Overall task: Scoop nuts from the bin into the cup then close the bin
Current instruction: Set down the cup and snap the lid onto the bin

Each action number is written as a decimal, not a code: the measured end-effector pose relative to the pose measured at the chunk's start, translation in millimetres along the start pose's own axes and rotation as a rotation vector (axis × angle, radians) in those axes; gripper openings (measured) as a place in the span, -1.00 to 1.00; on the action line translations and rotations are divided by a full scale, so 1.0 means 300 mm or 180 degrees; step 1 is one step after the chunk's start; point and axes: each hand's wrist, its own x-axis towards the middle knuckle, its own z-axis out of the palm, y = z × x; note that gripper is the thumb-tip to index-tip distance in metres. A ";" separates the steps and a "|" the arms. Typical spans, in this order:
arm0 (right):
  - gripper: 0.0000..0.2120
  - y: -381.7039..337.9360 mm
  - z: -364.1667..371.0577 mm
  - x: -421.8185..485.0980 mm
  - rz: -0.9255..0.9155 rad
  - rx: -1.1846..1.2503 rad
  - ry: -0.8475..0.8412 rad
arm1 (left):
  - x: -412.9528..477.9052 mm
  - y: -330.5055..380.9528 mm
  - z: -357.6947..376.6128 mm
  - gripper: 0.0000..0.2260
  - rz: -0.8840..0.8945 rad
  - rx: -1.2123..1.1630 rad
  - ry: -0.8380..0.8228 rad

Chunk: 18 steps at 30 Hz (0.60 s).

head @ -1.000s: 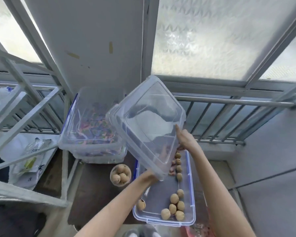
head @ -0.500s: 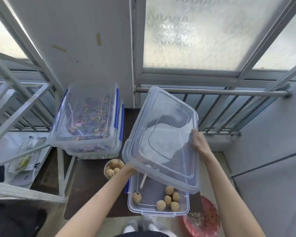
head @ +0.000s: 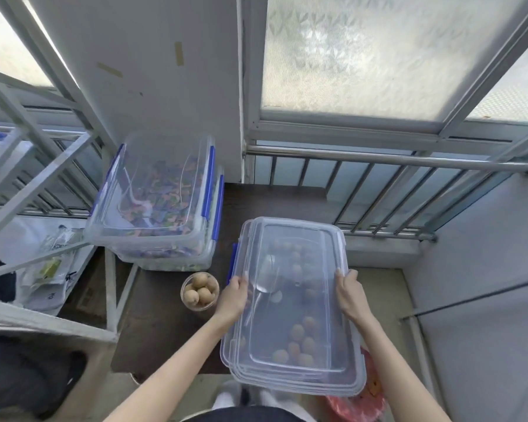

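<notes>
**Lid comes down on the nut bin**

The left hand point(head: 232, 295) holds the left long edge of the clear lid point(head: 290, 303), fingers curled over the rim. The right hand point(head: 349, 292) holds the right long edge in the same way. Both hands are closed on the lid, about halfway along its length.

The lid lies almost flat over the clear bin point(head: 230, 348), but it does not look fully seated: several rim lines show one over the other at the near end, so I judge that it is resting on top or just above, a little out of line. Through the plastic one can see the nuts point(head: 299, 342), one group near and one group far. A blue latch point(head: 234, 260) shows on the left side of the bin; I cannot tell if it is engaged.

Just left of the bin, on the dark table point(head: 165, 330), stands the cup point(head: 200, 291), filled with nuts. So the scooping seems done, and the closing step is in hand.

The next move, I think, needs the lid squared to the bin rim, pressed down evenly, and then the latches snapped over.

Further left and far, two more clear bins with colourful contents point(head: 156, 199) are stacked.
</notes>
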 end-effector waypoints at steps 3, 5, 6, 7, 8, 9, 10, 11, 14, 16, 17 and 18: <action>-0.69 0.007 0.046 0.002 -0.0110 0.0028 0.0048 | 0.005 -0.051 0.025 -0.65 0.0137 0.0651 0.0341; -0.72 -0.001 0.075 0.016 -0.0181 0.0020 0.0123 | 0.012 -0.051 0.030 -0.67 0.0187 0.0505 0.0521; -0.74 -0.007 0.088 0.026 -0.0221 0.0004 0.0168 | 0.017 -0.048 0.033 -0.69 0.0210 0.0454 0.0593; -0.74 -0.017 0.097 0.034 -0.0248 -0.0016 0.0201 | 0.025 -0.046 0.037 -0.69 0.0203 0.0484 0.0645; -0.72 -0.027 0.103 0.042 -0.0247 -0.0055 0.0215 | 0.036 -0.048 0.044 -0.68 0.0205 0.0609 0.0677; -0.68 -0.034 0.110 0.051 -0.0220 -0.0111 0.0211 | 0.042 -0.047 0.051 -0.66 0.0166 0.0816 0.0681; -0.63 -0.038 0.115 0.059 -0.0168 -0.0189 0.0195 | 0.052 -0.050 0.059 -0.64 0.0135 0.1011 0.0714; -0.59 -0.038 0.122 0.066 -0.0120 -0.0284 0.0174 | 0.057 -0.051 0.066 -0.63 0.0117 0.1133 0.0762; -0.56 -0.032 0.143 0.074 -0.0052 -0.0535 0.0173 | 0.076 -0.064 0.082 -0.62 0.0104 0.1354 0.0927; -0.56 -0.027 0.151 0.074 -0.0066 -0.0697 0.0243 | 0.083 -0.066 0.086 -0.62 0.0107 0.1444 0.0987; -0.57 -0.025 0.153 0.075 -0.0090 -0.0817 0.0289 | 0.083 -0.063 0.085 -0.62 0.0097 0.1485 0.1007; -0.57 -0.024 0.154 0.077 -0.0113 -0.0942 0.0325 | 0.089 -0.066 0.086 -0.62 0.0104 0.1547 0.1050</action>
